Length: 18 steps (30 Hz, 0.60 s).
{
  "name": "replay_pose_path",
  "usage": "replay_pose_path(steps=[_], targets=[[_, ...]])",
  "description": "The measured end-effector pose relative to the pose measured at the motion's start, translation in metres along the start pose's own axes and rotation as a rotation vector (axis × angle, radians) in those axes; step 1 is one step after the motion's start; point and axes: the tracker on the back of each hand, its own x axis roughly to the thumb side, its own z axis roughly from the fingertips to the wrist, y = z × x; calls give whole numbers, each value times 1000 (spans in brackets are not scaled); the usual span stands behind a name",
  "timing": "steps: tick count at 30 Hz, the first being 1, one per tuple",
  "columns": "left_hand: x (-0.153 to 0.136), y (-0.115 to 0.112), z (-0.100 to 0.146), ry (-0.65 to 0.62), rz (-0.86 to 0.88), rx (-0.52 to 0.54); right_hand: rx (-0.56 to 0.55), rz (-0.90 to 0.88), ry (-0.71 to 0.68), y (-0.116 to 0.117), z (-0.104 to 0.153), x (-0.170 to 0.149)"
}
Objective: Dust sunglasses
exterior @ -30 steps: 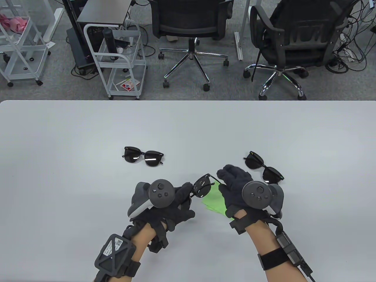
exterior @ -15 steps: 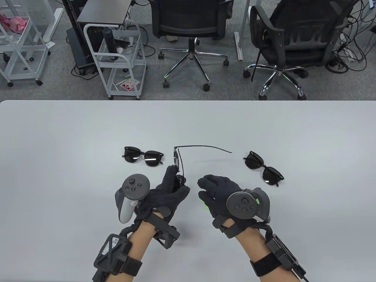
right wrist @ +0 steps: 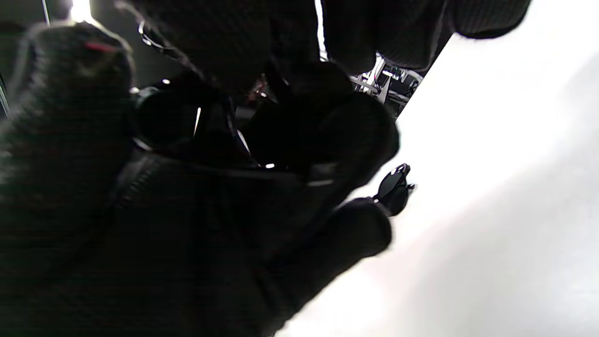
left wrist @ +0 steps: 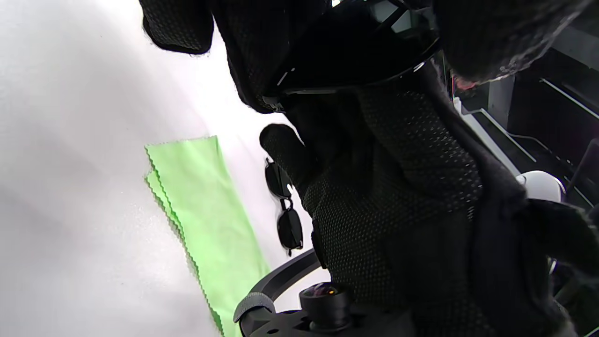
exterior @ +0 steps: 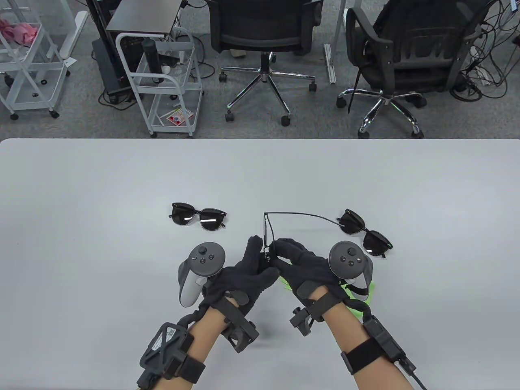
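Both my left hand (exterior: 243, 276) and right hand (exterior: 302, 264) pinch the held sunglasses (exterior: 268, 239), temple arm (exterior: 300, 215) pointing toward three o'clock.

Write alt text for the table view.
Both gloved hands, left hand and right hand, hold the held sunglasses above a white table, one temple unfolded. Two more pairs lie flat, and a green cloth lies under the right wrist.
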Motion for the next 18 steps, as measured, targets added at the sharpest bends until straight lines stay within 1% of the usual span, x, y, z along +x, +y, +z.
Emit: replay_pose_path(steps=[4, 6, 9, 13, 15, 18], targets=[[1, -2, 0, -9, 16, -15, -2, -76, 33, 0, -1, -5], [3, 0, 1, -26, 16, -6, 4, -116, 34, -3, -1, -5], [4, 6, 4, -39, 39, 28, -21, -170, 37, -8, 3, -5], [1, 21, 10, -44, 137, 118, -37, -248, 55, -16, 7, -12], [-1, 25, 12, -43, 188, 129, -20, -273, 47, -16, 8, -13], [-4, 26, 12, -45, 233, 117, -14, -287, 40, -14, 7, -11]])
